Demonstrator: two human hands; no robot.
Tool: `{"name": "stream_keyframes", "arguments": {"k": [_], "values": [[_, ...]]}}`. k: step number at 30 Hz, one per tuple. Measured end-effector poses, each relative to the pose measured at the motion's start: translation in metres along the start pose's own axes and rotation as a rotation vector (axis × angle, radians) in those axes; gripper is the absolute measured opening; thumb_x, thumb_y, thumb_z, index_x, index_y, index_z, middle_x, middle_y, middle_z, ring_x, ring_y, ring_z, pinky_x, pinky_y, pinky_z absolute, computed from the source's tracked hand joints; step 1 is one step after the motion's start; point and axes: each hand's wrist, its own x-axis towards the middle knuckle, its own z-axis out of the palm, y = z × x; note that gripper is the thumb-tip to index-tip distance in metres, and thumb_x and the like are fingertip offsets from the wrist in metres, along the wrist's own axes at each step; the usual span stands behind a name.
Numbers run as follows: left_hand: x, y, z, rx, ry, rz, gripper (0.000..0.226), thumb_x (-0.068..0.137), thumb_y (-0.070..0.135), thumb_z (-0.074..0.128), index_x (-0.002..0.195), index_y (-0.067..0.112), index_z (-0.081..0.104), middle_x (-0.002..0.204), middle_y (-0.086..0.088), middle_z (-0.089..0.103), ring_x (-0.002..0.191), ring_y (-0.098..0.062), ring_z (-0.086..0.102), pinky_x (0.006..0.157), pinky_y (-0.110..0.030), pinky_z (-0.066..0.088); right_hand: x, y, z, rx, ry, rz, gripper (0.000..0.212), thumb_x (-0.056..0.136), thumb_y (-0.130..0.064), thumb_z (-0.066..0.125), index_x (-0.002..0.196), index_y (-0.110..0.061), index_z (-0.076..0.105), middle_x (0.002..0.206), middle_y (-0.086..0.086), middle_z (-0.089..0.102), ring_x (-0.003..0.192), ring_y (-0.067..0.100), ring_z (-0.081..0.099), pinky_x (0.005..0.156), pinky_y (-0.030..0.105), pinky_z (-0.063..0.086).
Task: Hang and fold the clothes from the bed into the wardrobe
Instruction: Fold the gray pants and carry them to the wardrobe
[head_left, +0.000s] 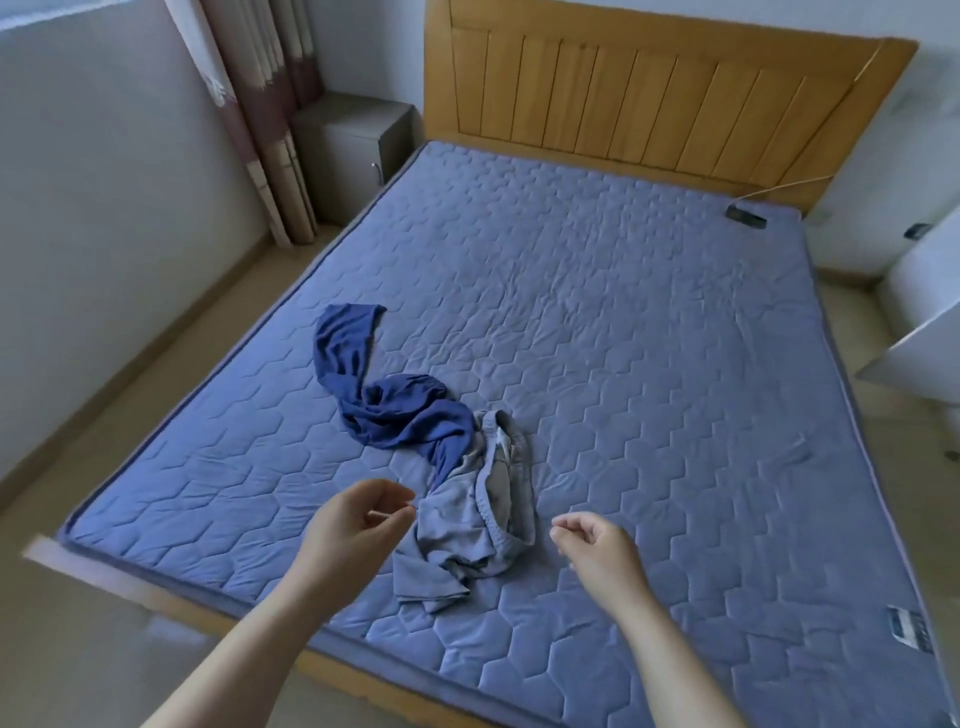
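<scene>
Two garments lie crumpled on the blue quilted mattress (649, 338). A dark blue garment (384, 395) stretches in a twisted band toward the left. A pale grey-blue garment (467, 525) with an elastic waistband lies bunched near the foot of the bed, touching the dark one. My left hand (353, 525) hovers just left of the grey garment, fingers loosely curled, holding nothing. My right hand (597, 545) hovers just right of it, fingers also loosely curled and empty.
A wooden headboard (649, 98) stands at the far end. A grey bedside cabinet (353, 150) and curtains (260, 104) fill the far left corner. A small dark device (746, 216) with a cable lies by the headboard. A white panel edge (919, 358) shows at right.
</scene>
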Motion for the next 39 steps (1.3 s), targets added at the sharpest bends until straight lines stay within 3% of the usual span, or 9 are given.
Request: {"name": "stream_keyframes", "arguments": {"k": [2, 13, 19, 24, 27, 31, 32, 36, 39], "values": [[0.027, 0.000, 0.002, 0.032, -0.024, 0.002, 0.007, 0.090, 0.026, 0.065, 0.093, 0.031, 0.065, 0.085, 0.008, 0.071, 0.076, 0.000, 0.066, 0.059, -0.011, 0.044, 0.021, -0.004, 0.002, -0.016, 0.005, 0.011, 0.005, 0.088, -0.016, 0.066, 0.088, -0.020, 0.069, 0.084, 0.000, 0.070, 0.081, 0.016, 0.063, 0.077, 0.028, 0.049], [0.147, -0.044, 0.036, 0.183, -0.281, -0.046, 0.012, 0.090, 0.023, 0.063, 0.086, 0.034, 0.063, 0.084, 0.010, 0.068, 0.064, 0.000, 0.060, 0.048, -0.012, 0.042, 0.098, 0.018, 0.047, -0.129, 0.040, 0.177, 0.011, 0.088, -0.019, 0.064, 0.081, -0.027, 0.064, 0.078, -0.013, 0.065, 0.080, 0.008, 0.061, 0.063, 0.008, 0.040], [0.223, -0.075, 0.050, 0.324, -0.403, -0.034, 0.007, 0.090, 0.025, 0.060, 0.092, 0.031, 0.063, 0.087, 0.015, 0.065, 0.073, 0.005, 0.058, 0.051, -0.006, 0.038, 0.149, 0.042, 0.100, -0.193, -0.012, 0.337, 0.012, 0.088, -0.017, 0.058, 0.079, -0.024, 0.062, 0.072, -0.007, 0.063, 0.081, 0.024, 0.069, 0.077, 0.029, 0.051], [0.262, -0.110, 0.065, 0.359, -0.447, -0.045, 0.008, 0.089, 0.023, 0.060, 0.094, 0.029, 0.064, 0.085, 0.015, 0.064, 0.072, 0.003, 0.057, 0.056, -0.008, 0.037, 0.198, 0.069, 0.146, -0.160, -0.018, 0.469, 0.022, 0.088, -0.013, 0.054, 0.107, -0.012, 0.065, 0.099, 0.004, 0.070, 0.097, 0.026, 0.067, 0.088, 0.031, 0.050], [0.279, -0.133, 0.075, 0.371, -0.472, -0.058, 0.010, 0.089, 0.021, 0.061, 0.090, 0.031, 0.063, 0.084, 0.015, 0.064, 0.069, 0.003, 0.057, 0.056, -0.007, 0.038, 0.221, 0.083, 0.172, -0.116, -0.018, 0.519, 0.032, 0.089, -0.013, 0.054, 0.118, -0.002, 0.060, 0.099, 0.012, 0.068, 0.096, 0.032, 0.067, 0.091, 0.039, 0.050], [0.301, -0.154, 0.093, 0.392, -0.505, -0.079, 0.011, 0.089, 0.023, 0.060, 0.087, 0.033, 0.061, 0.084, 0.015, 0.064, 0.068, 0.004, 0.057, 0.052, -0.004, 0.037, 0.242, 0.108, 0.196, -0.202, -0.013, 0.552, 0.049, 0.093, -0.023, 0.053, 0.141, -0.013, 0.046, 0.141, 0.008, 0.051, 0.128, 0.026, 0.049, 0.100, 0.032, 0.038], [0.305, -0.158, 0.098, 0.402, -0.518, -0.083, 0.011, 0.090, 0.023, 0.060, 0.087, 0.034, 0.061, 0.084, 0.014, 0.064, 0.069, 0.003, 0.057, 0.052, -0.004, 0.037, 0.245, 0.114, 0.199, -0.210, -0.034, 0.570, 0.046, 0.093, -0.024, 0.052, 0.137, -0.014, 0.048, 0.138, 0.008, 0.053, 0.124, 0.026, 0.051, 0.097, 0.032, 0.040], [0.322, -0.168, 0.117, 0.422, -0.555, -0.091, 0.013, 0.090, 0.022, 0.060, 0.084, 0.034, 0.058, 0.083, 0.013, 0.063, 0.069, 0.001, 0.056, 0.051, -0.007, 0.037, 0.249, 0.136, 0.201, -0.272, -0.032, 0.596, 0.013, 0.089, -0.017, 0.052, 0.091, -0.004, 0.057, 0.104, 0.016, 0.064, 0.099, 0.033, 0.059, 0.080, 0.035, 0.045], [0.332, -0.167, 0.127, 0.446, -0.576, -0.084, 0.008, 0.090, 0.023, 0.060, 0.089, 0.031, 0.060, 0.084, 0.014, 0.063, 0.069, 0.001, 0.055, 0.053, -0.007, 0.036, 0.243, 0.143, 0.191, -0.344, 0.101, 0.551, 0.026, 0.091, -0.022, 0.054, 0.069, -0.008, 0.052, 0.091, 0.020, 0.066, 0.089, 0.035, 0.061, 0.069, 0.036, 0.040]]}}
